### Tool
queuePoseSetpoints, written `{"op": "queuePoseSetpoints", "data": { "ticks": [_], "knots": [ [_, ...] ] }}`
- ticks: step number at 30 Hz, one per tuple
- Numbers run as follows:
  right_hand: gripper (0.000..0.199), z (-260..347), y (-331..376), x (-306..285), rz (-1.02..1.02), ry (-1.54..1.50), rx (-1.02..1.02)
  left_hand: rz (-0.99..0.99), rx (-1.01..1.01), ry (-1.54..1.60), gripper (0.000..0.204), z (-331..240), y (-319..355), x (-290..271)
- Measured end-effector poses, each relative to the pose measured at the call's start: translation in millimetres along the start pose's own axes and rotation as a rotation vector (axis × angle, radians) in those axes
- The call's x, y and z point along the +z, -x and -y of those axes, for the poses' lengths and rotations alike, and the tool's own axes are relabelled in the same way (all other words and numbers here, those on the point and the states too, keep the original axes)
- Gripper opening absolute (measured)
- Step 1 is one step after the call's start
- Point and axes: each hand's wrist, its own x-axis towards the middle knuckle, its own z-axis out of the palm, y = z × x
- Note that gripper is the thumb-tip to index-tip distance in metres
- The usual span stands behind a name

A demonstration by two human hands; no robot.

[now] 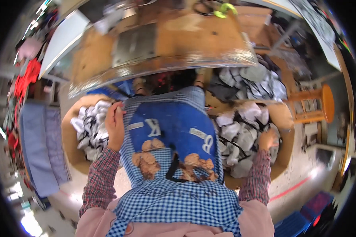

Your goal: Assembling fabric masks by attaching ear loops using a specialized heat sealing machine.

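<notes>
My left hand [115, 123] is raised at the left edge of my blue checked apron [170, 114], beside a cardboard box [72, 152] of white fabric pieces with black bands [91, 126]. Its fingers point away from me, slightly bent, and nothing shows in them. On the other side, my right hand [267, 140] reaches down into a second cardboard box [284, 158], touching a heap of white and grey fabric pieces with black straps [237, 138]. Blur and the cloth keep its fingertips from showing clearly.
A wooden worktable [194, 35] with a grey metal plate [135, 44] stands ahead of me. Behind the right box lies more grey and white fabric [253, 81]. A wooden stool [326, 103] is at the far right, a blue-draped stack [39, 146] at the left.
</notes>
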Motion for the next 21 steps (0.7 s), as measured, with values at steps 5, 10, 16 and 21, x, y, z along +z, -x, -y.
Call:
{"op": "queuePoseSetpoints", "data": {
  "ticks": [5, 10, 16, 21],
  "knots": [
    [0.065, 31, 27, -61, -0.309, -0.187, -0.116, -0.282, -0.159, -0.106, 0.029, 99, 29, -86],
    [0.058, 94, 68, -131, -0.441, -0.444, -0.484, -0.355, -0.314, -0.652, 0.055, 198, 61, -167],
    [0.050, 157, 92, -216, -0.504, -0.519, -0.801, -0.240, -0.510, -0.552, 0.074, 230, 46, -182],
    [0.035, 192, 133, -299, -0.268, -0.826, -0.980, -0.084, -0.583, -0.670, 0.051, 234, 36, -182]
  ]
}}
